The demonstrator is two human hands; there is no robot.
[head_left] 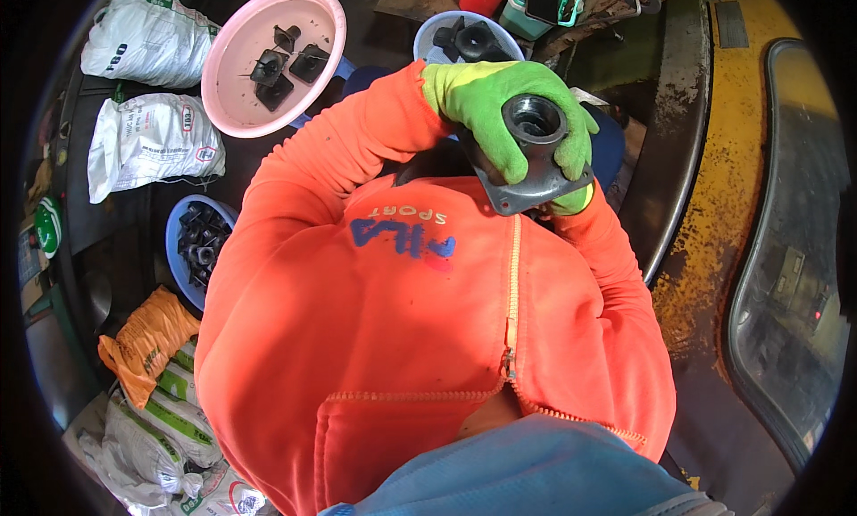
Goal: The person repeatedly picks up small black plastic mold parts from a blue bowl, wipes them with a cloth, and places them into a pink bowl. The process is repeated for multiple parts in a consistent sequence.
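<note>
The person holds a dark metal flanged fitting (534,150) up close in front of the chest, its round threaded bore facing upward and its flat square base plate tilted below. The left hand (486,96), in a green glove, wraps over the top of the fitting, its fingers (511,163) curled down around the collar. The right hand (571,199) is mostly hidden under the base plate; only a bit of green glove shows, so I cannot tell how it is closed, though it seems to support the plate from below.

It looks like the part is being inspected or turned in hand. Similar dark parts lie in the pink basin (234,87), the blue bowl (171,239) at the left and another blue bowl (425,36) beyond. Setting it down would call for a steady two-handed carry.
</note>
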